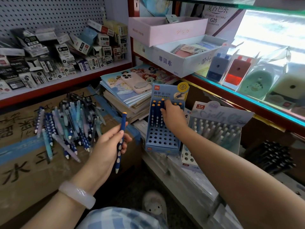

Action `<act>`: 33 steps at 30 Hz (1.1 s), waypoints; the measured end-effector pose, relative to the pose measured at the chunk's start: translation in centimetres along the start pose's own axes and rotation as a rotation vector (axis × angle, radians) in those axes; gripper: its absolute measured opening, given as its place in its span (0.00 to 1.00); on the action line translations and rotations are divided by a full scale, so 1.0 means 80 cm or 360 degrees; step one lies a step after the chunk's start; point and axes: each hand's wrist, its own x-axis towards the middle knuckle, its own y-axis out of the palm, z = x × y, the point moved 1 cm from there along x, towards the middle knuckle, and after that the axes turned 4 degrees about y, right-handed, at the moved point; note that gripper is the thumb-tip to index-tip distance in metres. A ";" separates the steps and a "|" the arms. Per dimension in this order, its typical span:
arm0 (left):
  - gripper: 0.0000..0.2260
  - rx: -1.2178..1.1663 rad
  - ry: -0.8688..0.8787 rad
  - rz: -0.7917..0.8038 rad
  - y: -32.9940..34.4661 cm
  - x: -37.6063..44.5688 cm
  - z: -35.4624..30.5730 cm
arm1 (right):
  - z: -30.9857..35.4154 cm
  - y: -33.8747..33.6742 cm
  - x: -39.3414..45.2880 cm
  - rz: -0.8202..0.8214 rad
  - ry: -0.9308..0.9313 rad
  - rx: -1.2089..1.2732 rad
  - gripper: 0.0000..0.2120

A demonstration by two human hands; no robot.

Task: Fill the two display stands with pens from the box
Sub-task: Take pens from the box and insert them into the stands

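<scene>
1. Head view, hidden or unclear: fingertips of right hand (173,115) buried among the pens (158,111) standing in the blue display stand (162,128), so cannot tell whether curled round one or merely pressing; only the knuckles and back of the hand on show. Lower edge of second display stand (214,128) covered by the right forearm. Print on both header cards too small to read beyond a logo. Dark pen rack (272,156) at far right blurred.

2. Head view, direction and axis: left hand (109,142) gripping a single navy pen (120,142) between thumb and curled fingers, long axis near upright, orange cap end up, white tip down and slightly left. Pens in the blue stand upright, orange caps up, filling only the back rows; front holes bare. Loose pile of pens (66,129) lying flat on the cardboard box (19,164) to the left, axes fanned, most white tips toward the viewer.

3. Head view, looks: held pen dark blue with pale oval dimples down the barrel. Pile mixed, navy dimpled ones among pale blue and lilac ones. Second stand, just right of the blue one, pale and packed with pastel pens. Pink phone (135,83) lying on a stack of books (132,96) behind the blue stand.
</scene>
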 end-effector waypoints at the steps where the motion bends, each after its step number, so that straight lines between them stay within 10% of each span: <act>1: 0.13 0.0020 -0.0003 0.0012 0.001 -0.001 0.000 | 0.000 0.002 -0.002 0.0005 0.0008 -0.0019 0.12; 13: 0.11 0.0172 -0.0020 0.0050 -0.002 -0.005 0.005 | -0.017 0.016 -0.018 0.0150 0.0219 0.0051 0.12; 25: 0.08 0.0411 0.0147 0.0078 0.021 -0.017 -0.002 | 0.050 -0.034 -0.102 0.0845 -0.0070 0.1440 0.10; 33: 0.08 0.0430 0.0114 0.0016 0.024 -0.025 -0.002 | 0.059 -0.035 -0.111 0.0718 -0.0150 0.1211 0.05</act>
